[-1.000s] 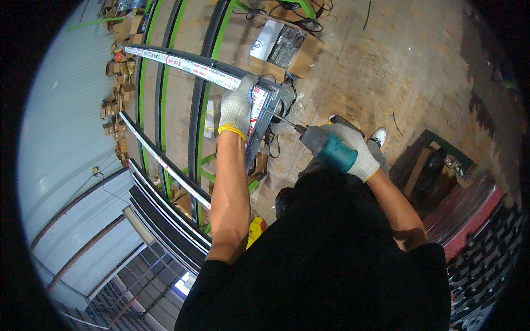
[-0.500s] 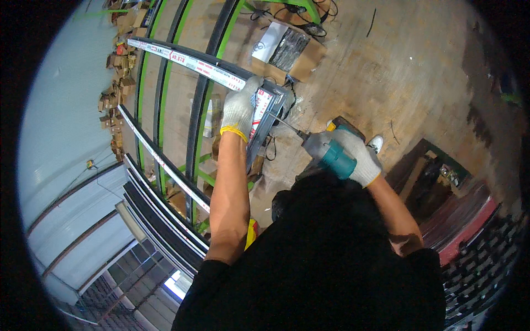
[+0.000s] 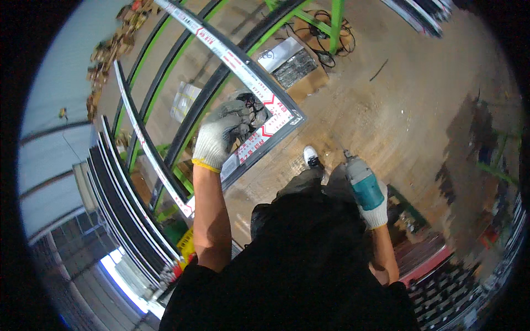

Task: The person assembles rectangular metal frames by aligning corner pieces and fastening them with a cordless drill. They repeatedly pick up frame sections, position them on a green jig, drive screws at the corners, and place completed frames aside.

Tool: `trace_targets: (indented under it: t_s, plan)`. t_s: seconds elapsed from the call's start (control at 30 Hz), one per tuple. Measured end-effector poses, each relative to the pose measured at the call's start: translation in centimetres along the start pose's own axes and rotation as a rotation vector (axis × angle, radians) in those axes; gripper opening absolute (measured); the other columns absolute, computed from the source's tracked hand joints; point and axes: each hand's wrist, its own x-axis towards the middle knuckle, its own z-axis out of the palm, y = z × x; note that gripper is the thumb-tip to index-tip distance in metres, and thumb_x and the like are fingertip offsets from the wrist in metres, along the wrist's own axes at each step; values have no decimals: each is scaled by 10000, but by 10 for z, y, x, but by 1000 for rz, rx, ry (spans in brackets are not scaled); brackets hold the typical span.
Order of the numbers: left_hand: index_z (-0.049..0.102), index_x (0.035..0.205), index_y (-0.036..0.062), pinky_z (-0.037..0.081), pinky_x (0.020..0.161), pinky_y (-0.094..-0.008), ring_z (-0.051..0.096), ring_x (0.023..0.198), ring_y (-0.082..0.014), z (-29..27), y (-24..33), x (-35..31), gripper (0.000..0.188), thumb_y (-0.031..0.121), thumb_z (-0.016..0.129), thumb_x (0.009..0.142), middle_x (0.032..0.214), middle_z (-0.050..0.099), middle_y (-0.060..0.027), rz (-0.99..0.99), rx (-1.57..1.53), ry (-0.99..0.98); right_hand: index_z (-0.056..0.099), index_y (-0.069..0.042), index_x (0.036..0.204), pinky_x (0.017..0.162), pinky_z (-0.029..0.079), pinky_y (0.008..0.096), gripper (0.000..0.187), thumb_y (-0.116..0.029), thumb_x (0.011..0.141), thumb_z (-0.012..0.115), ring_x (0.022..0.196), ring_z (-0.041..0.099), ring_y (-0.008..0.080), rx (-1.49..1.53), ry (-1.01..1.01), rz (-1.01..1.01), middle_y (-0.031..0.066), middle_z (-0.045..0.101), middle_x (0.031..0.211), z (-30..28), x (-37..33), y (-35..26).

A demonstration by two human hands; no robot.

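My left hand (image 3: 216, 138), in a white knit glove with grey over the fingers and a yellow cuff, is beside the inner corner of a metal frame (image 3: 279, 113). Its fingers look loosely apart, somewhat blurred, and I see nothing in them. White film with red print covers the frame, which has dark edges. Small dark, crumpled-looking items (image 3: 255, 110) show inside the corner, near my fingertips; their kind is unclear. Low on the right, my right hand (image 3: 377, 212), gloved too, is closed around a teal and grey power drill (image 3: 364, 185), apart from the frame and pointing away from me.
Green racks with black padded rails (image 3: 201, 105) support the frame. More long profiles (image 3: 138, 129) lie at left. Beyond the corner stands an open carton (image 3: 301, 69) near tangled cables (image 3: 342, 41). My shoe (image 3: 311, 154) is on the floor; a red-edged stack (image 3: 428, 262) sits at lower right.
The drill has come away from the frame's corner, moving right and toward me in my right hand. My left hand has let go of the corner and moved left and nearer. My view has shifted.
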Motion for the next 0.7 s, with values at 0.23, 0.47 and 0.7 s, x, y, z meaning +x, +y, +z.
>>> trace_targets:
  t_s: [0.23, 0.47, 0.7]
  plan:
    - [615, 1269, -104, 590, 765, -328, 705, 904, -271, 11, -2, -50, 361, 7, 658, 927, 1080, 715, -193, 43, -705, 77, 764, -120, 1102, 903, 582, 436, 249, -152, 857, 790, 1045, 723, 346, -964, -58, -419, 153, 761, 1118, -42, 58, -68]
    - [610, 1287, -43, 580, 750, -305, 692, 901, -251, 67, -5, -63, 338, 79, 676, 978, 1041, 687, -156, 157, -936, 292, 723, -61, 1184, 899, 599, 402, 298, -109, 895, 778, 1054, 732, 269, -645, -426, -438, 121, 761, 1155, -53, 168, -131]
    - [622, 1251, 16, 519, 576, -231, 642, 768, -187, 133, 7, -48, 304, 186, 700, 1011, 986, 677, -91, 327, -1211, 403, 729, -127, 1236, 940, 577, 399, 379, -166, 875, 837, 1093, 716, 285, -307, -835, -66, 92, 749, 1208, -54, 256, -163]
